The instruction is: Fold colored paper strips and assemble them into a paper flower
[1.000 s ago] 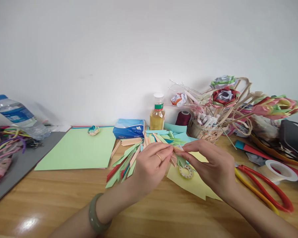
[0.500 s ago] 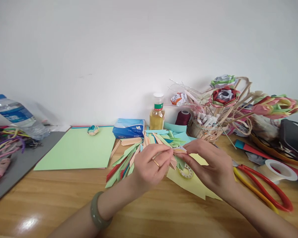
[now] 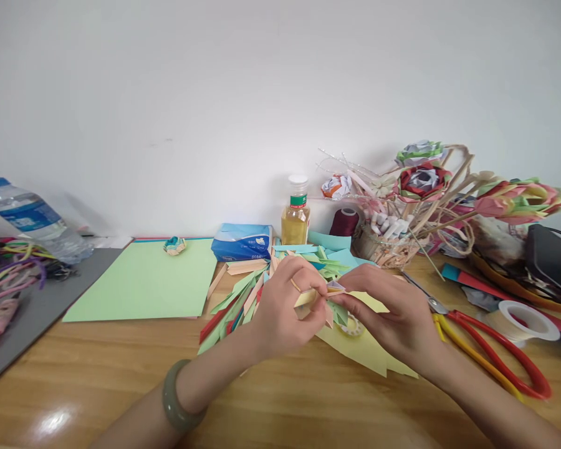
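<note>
Both my hands meet above the wooden desk point(image 3: 121, 374) and pinch a small folded paper piece point(image 3: 325, 293) of pale yellow, pink and green strips. My left hand point(image 3: 285, 308), with a ring and a jade bangle on the wrist, curls its fingers round the piece's left end. My right hand point(image 3: 393, 312) grips its right end between thumb and fingers. Beneath them lie a fan of coloured paper strips point(image 3: 236, 302), a yellow sheet point(image 3: 369, 352) and a small tape roll point(image 3: 353, 324), partly hidden.
A light green sheet point(image 3: 144, 280) lies to the left, with a water bottle point(image 3: 32, 218) and pipe cleaners point(image 3: 9, 268) beyond. Behind stand a tissue pack point(image 3: 240, 242), a glue bottle point(image 3: 297, 212), a basket of paper flowers point(image 3: 416, 199), red-handled scissors point(image 3: 495, 355) and a tape spool point(image 3: 523, 321).
My left hand has turned and curled tighter around the paper piece, folding a yellow strip over it. Both hands have dropped slightly toward the desk.
</note>
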